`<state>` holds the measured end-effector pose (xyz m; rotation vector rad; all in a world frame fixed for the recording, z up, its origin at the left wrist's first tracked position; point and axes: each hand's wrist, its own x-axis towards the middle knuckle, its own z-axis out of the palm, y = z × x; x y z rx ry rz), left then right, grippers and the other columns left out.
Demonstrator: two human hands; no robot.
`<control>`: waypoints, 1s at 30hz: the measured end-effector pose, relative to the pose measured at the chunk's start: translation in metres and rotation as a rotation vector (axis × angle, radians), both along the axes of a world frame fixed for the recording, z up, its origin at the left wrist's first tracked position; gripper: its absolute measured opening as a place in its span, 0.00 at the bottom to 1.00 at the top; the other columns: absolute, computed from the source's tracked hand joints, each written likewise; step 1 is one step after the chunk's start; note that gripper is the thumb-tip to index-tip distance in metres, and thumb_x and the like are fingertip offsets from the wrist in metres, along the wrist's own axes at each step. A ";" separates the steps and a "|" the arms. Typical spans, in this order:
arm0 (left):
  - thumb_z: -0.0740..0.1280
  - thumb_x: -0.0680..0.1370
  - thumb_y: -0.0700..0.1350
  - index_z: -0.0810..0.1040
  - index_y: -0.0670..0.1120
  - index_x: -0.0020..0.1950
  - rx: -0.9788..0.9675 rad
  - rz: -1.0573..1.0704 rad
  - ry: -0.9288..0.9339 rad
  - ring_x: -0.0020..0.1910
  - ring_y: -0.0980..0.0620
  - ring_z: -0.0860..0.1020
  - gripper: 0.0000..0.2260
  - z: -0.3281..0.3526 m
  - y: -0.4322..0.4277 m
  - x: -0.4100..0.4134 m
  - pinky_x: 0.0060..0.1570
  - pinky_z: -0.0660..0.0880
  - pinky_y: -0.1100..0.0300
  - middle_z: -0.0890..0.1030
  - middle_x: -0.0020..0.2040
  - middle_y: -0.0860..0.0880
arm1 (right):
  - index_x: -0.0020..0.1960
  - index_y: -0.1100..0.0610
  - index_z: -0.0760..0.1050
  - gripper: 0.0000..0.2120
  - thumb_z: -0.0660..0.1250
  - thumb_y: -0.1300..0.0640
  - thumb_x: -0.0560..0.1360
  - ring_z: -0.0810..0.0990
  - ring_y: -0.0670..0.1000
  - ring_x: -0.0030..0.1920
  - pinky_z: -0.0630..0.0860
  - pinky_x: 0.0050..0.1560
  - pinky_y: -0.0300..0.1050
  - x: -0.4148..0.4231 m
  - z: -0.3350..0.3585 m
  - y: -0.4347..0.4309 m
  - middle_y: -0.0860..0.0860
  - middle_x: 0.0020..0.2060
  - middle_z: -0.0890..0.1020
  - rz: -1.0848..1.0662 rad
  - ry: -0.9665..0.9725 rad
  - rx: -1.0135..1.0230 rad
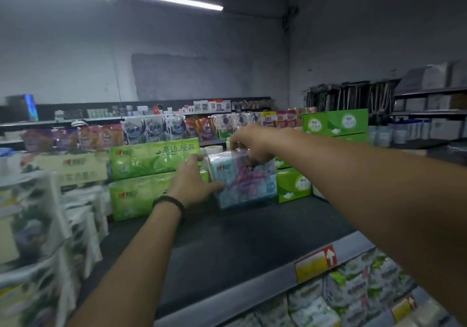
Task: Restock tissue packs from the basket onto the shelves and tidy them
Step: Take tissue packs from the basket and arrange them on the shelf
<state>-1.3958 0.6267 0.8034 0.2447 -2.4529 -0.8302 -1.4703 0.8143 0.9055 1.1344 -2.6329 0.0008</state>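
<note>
On top shelf (252, 238), far back of the dark deck, sits the blue tissue pack (243, 178), w/ both hands on it. Landmark = that pack. Left hand (193, 183) is pressed flat on pack's left face, fingers spread & curled round the lower front corner, clamped on it; dark wristband (168, 201) just below. Right hand (250, 142) comes over from above-right, fingers hooked down over pack's top edge, closed on the wrap. Pack looks set down or nearly so on the deck, can't tell if base fully touches. Just left of pack: stacked green packs (154, 177), touching or almost. Just right of pack: green boxes (293, 185), close beside. Behind pack: pouch rows on a farther shelf, blurry. Below pack, front lip carries a yellow price tag (316, 263). Basket not in view. Handling est.: light, soft, squashy bundle in glossy film, prob. slippery; won't break but dents & skews if squeezed hard. Best hold = two opposite side faces w/ flat palms, or top edge plus a side, as now; avoid pinching loose film only, may tear or slip.
</note>
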 end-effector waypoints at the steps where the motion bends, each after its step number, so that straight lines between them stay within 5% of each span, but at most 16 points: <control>1: 0.82 0.64 0.62 0.70 0.48 0.70 -0.044 0.071 0.011 0.57 0.45 0.80 0.41 -0.014 -0.003 -0.009 0.56 0.80 0.48 0.80 0.61 0.45 | 0.69 0.48 0.76 0.27 0.79 0.63 0.74 0.76 0.53 0.55 0.76 0.52 0.47 -0.010 -0.003 -0.005 0.46 0.55 0.72 0.004 -0.005 -0.011; 3: 0.77 0.67 0.67 0.71 0.48 0.64 -0.063 0.145 0.014 0.55 0.44 0.81 0.36 -0.036 -0.009 -0.025 0.53 0.80 0.50 0.81 0.56 0.46 | 0.68 0.46 0.77 0.28 0.78 0.66 0.74 0.77 0.52 0.55 0.79 0.54 0.49 -0.029 -0.011 -0.015 0.46 0.57 0.74 0.005 -0.019 -0.018; 7: 0.76 0.74 0.53 0.72 0.49 0.52 0.014 0.097 -0.003 0.47 0.48 0.80 0.17 -0.056 -0.015 -0.046 0.45 0.77 0.56 0.83 0.49 0.49 | 0.62 0.38 0.74 0.30 0.76 0.68 0.73 0.80 0.54 0.53 0.83 0.51 0.54 -0.063 -0.028 -0.035 0.48 0.62 0.78 -0.008 -0.046 -0.055; 13: 0.77 0.74 0.38 0.70 0.49 0.66 0.146 -0.176 -0.072 0.52 0.60 0.79 0.25 -0.071 -0.008 -0.060 0.44 0.74 0.77 0.79 0.58 0.57 | 0.71 0.39 0.73 0.34 0.68 0.72 0.76 0.81 0.55 0.51 0.81 0.41 0.50 -0.087 -0.047 -0.037 0.52 0.65 0.79 -0.093 0.027 -0.046; 16: 0.78 0.70 0.44 0.67 0.53 0.73 0.144 -0.233 -0.092 0.63 0.56 0.79 0.34 -0.075 -0.007 -0.060 0.64 0.78 0.61 0.79 0.65 0.58 | 0.77 0.37 0.71 0.41 0.69 0.73 0.75 0.80 0.58 0.63 0.77 0.44 0.49 -0.088 -0.055 -0.038 0.54 0.69 0.77 -0.152 0.106 -0.006; 20: 0.75 0.65 0.55 0.67 0.55 0.73 0.131 -0.225 -0.111 0.64 0.54 0.80 0.38 -0.075 -0.010 -0.062 0.66 0.79 0.50 0.81 0.66 0.56 | 0.82 0.35 0.62 0.45 0.73 0.69 0.75 0.62 0.64 0.80 0.74 0.69 0.61 -0.084 -0.066 -0.039 0.58 0.80 0.66 -0.201 0.153 -0.010; 25: 0.76 0.70 0.52 0.69 0.47 0.69 0.036 -0.132 -0.138 0.60 0.50 0.80 0.30 -0.070 -0.004 -0.057 0.62 0.80 0.51 0.80 0.62 0.51 | 0.83 0.47 0.61 0.38 0.68 0.66 0.77 0.72 0.59 0.72 0.78 0.61 0.56 -0.067 -0.064 -0.019 0.54 0.74 0.73 -0.134 0.066 -0.148; 30: 0.76 0.74 0.52 0.72 0.46 0.60 -0.130 -0.041 -0.202 0.54 0.46 0.79 0.21 -0.060 0.004 -0.049 0.52 0.78 0.56 0.79 0.56 0.48 | 0.77 0.49 0.68 0.27 0.69 0.58 0.80 0.75 0.58 0.69 0.79 0.62 0.59 -0.032 -0.065 0.030 0.53 0.70 0.75 -0.098 0.057 -0.208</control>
